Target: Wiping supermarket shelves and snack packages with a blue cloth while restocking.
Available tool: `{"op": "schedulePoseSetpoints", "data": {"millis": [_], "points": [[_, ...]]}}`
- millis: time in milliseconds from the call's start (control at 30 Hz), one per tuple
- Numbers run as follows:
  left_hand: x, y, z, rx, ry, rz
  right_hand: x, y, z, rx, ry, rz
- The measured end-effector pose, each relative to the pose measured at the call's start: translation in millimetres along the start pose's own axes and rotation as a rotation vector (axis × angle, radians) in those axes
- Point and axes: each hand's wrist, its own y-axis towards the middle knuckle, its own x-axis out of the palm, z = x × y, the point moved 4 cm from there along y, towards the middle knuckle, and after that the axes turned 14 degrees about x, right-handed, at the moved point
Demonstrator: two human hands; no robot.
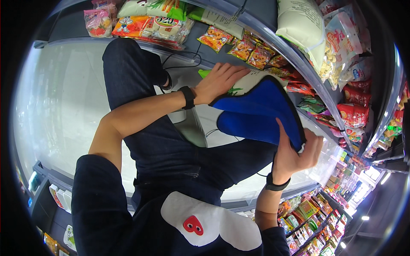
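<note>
A blue cloth (256, 126) with black edging hangs folded in front of me, over part of a white and green package (252, 81) by the lower shelf. My right hand (297, 155) grips the cloth's right edge, its thumb lying along the blue face and its fingers curled behind. My left hand (222, 81) rests on the package near the cloth's upper left edge, its fingers stretched out and nearly flat. That hand's thumb is mostly hidden. Both wrists wear black bands.
Small orange snack packets (250, 49) line the lower shelf. Above them, a clear shelf rail (294, 57) runs along large white bags (301, 27). A black cable (183, 66) loops near my bent knee (128, 64). Another stocked shelf (316, 217) stands at the lower right.
</note>
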Motion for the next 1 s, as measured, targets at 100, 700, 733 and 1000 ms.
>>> {"op": "schedulePoseSetpoints", "data": {"millis": [100, 700, 733, 1000], "points": [[-6, 0, 1, 0.033, 0.035, -0.011, -15, 7, -5, -0.014, -0.051, 0.185], [-8, 7, 14, 0.137, 0.047, -0.103, -79, 65, 45, -0.109, 0.236, 0.425], [-16, 9, 13, 0.144, -0.102, -0.057, -58, 71, 52, -0.059, 0.14, 0.428], [-5, -11, 6, 0.177, -0.176, 0.036, 69, 33, 40, -0.042, -0.002, -0.113]]}}
